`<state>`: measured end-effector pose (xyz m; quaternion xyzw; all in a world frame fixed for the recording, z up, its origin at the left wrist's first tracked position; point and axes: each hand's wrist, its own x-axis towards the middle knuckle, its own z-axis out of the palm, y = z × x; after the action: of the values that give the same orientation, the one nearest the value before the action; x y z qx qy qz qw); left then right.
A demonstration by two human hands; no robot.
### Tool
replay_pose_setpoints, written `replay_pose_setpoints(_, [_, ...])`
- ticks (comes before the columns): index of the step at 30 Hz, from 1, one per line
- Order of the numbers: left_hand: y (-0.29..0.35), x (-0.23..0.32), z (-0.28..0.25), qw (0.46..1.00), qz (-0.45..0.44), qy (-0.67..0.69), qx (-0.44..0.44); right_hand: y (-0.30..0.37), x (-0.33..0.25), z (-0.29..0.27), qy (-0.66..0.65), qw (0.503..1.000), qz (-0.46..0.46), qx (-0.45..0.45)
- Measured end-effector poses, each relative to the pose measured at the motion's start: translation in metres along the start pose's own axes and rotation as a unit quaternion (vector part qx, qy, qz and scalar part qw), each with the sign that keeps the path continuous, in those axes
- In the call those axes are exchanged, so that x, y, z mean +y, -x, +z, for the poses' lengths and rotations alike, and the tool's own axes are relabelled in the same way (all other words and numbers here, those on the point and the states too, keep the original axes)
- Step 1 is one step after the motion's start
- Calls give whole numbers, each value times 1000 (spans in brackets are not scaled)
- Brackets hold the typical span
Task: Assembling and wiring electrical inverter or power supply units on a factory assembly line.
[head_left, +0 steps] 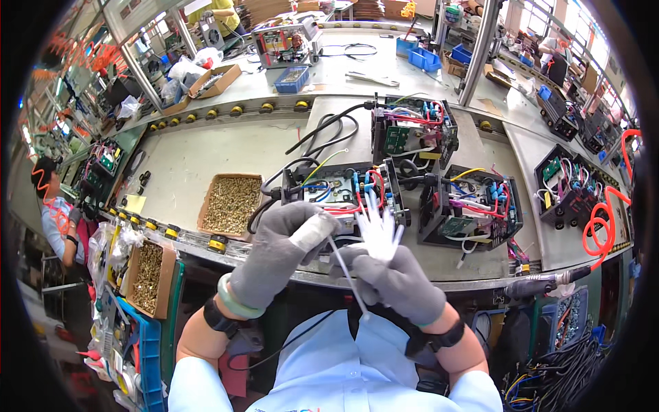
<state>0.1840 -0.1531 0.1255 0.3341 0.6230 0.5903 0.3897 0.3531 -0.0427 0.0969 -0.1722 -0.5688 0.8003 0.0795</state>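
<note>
White strips (379, 237) fan from the gloved right hand (398, 280).

Left hand (283, 240) pinching — right hand (398, 283) curled.

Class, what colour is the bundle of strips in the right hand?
The bundle of strips is white, seen best in the head view.

Light-blue short-sleeved shirt (322, 371) with buttoned front, grey gloves (255, 275) on left hand (274, 247) and right hand (399, 281), white wrap (314, 231) on the left glove, pale green left bangle (237, 303), black left wristband (217, 318), black right wristband (450, 336)
</note>
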Motion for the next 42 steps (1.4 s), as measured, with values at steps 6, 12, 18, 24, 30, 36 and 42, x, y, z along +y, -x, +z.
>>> replay_pose_setpoints(6, [-12, -10, 6, 1000, -12, -6, 6, -8, 20, 5, -80, 996, -10, 48])
replay_pose_setpoints(12, [-48, -37, 3, 739, 412, -522, 110, -13, 42, -27, -68, 974, -65, 205])
replay_pose_setpoints(18, [-62, -51, 16, 690, 395, -603, 57, -6, 52, -28, -76, 964, -104, 232])
replay_pose_setpoints(24, [-69, -51, 16, 725, 343, -596, 37, 20, 24, -1, -103, 987, -45, 112])
replay_pose_setpoints(30, [-70, -46, 27, 704, 295, -645, 37, -10, 49, 31, -34, 978, -197, 55])
replay_pose_setpoints(36, [-69, -53, 22, 702, 355, -616, 43, -36, 68, -10, -159, 938, -120, 284])
replay_pose_setpoints(42, [-77, -64, 1, 749, 413, -518, 16, -26, 86, -15, 37, 963, -105, 244])
